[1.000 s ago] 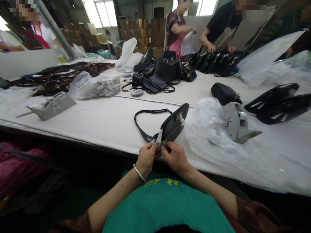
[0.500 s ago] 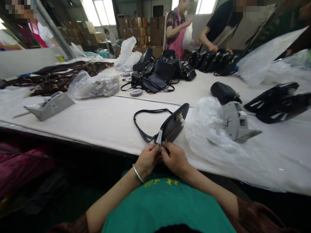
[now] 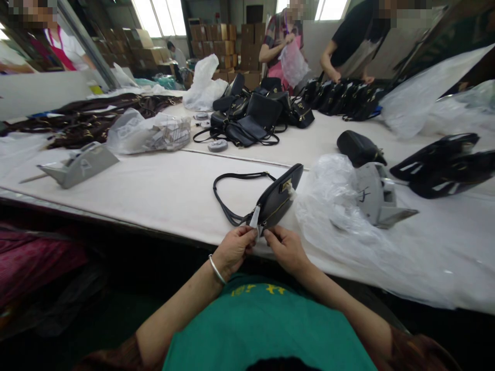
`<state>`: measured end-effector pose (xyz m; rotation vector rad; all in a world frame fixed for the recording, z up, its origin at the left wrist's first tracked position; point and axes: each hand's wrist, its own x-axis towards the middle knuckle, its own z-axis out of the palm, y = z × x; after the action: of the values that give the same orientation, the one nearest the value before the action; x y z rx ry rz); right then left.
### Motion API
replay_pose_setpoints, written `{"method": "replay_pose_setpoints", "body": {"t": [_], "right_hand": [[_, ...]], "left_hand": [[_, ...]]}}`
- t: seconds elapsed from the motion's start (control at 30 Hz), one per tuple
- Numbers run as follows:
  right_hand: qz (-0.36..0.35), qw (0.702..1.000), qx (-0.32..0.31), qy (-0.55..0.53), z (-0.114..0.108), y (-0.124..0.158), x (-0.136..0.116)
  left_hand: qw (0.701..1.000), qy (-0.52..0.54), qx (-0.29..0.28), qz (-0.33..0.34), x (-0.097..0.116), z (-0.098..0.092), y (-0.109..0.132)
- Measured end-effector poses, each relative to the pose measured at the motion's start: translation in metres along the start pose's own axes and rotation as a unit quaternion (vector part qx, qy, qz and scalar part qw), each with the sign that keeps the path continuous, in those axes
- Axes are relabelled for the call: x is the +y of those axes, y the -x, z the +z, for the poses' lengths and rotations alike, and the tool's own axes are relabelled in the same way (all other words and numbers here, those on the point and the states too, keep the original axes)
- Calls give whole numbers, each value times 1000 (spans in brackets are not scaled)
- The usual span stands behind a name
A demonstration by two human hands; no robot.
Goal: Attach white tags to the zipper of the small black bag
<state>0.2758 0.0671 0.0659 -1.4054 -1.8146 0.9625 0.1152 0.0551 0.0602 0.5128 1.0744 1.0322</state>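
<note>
A black bag (image 3: 279, 198) is laid on its side at the near edge of the table (image 3: 154, 190), its strap (image 3: 228, 193) looped out flat toward the left. A small white wrap (image 3: 254, 217) is seen at the bag's near end, where the strap joins.

The left hand (image 3: 234, 250) is pinched on the lower end of the wrap, fingers curled tight; a bangle (image 3: 215, 269) is worn on that wrist. The right hand (image 3: 286, 250) is held just beside it, fingertips pressed narrow against the bag's near end. Whether the right hand also grips the wrap cannot be told.

Just right of the bag, crumpled clear plastic (image 3: 332, 206) is spread, with a grey tape dispenser (image 3: 377, 196) lying on it. A 2nd grey dispenser (image 3: 79, 165) is set toward the left edge, and a plastic bag of tags (image 3: 150, 134) behind it. More black bags (image 3: 251, 116) are heaped toward the far edge, where 2 other people are at work.
</note>
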Motion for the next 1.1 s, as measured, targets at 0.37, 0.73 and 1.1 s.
{"method": "replay_pose_setpoints", "body": {"t": [0.37,0.73,1.1], "right_hand": [[46,996,26,-75,10,-12,-2],[37,995,67,-64,9,-11,-5],[-57,996,58,35,9,-9,-10]], "left_hand": [[998,-54,24,24,-2,1,0],[998,-51,45,19,0,3,5],[997,-47,32,45,-5,3,2]]}}
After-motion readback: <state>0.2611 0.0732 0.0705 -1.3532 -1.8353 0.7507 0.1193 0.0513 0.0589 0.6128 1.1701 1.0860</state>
